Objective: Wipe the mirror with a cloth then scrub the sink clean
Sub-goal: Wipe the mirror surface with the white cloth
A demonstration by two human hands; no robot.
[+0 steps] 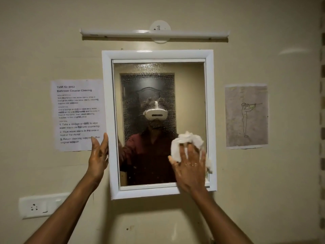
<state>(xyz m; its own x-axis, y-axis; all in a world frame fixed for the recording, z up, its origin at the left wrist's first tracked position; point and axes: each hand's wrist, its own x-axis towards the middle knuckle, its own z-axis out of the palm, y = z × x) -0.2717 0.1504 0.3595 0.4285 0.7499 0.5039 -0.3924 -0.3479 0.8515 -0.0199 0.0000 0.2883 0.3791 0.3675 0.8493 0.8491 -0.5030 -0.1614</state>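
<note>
Mirror stage underway, sink not started and not in view, so I can't say what state it's in. Right hand (190, 166) is spread flat, fingers splayed, pinning a bunched white cloth (186, 147) against the lower right of the mirror (151, 155); cloth sticks out above the fingertips and trails past the right edge of the hand toward the frame (210, 111). Left hand (99, 152) is open, palm side-on, fingers straight up, braced against the frame's left edge, holding nothing. Hands are well apart, one on each side of the glass. Progress looks like roughly the lower part done: glass there reads clear and dark, with a few stray specks. Upper half is still covered in dense fine droplets or dried spotting, heaviest near the top edge and across the middle, so I'd judge most of the wiping remains, then the whole sink scrub. Materials: glass is flat and glossy; frame is white moulded plastic or painted wood with stepped profile, can't tell which. Cloth is soft, crumpled, thin, could be tissue-like, likely damp. Wall is matte beige paint. A printed sheet (79, 115) is stuck just left of the frame, behind the left hand's fingertips. White tube light (154, 33) is mounted above the mirror, unlit.
</note>
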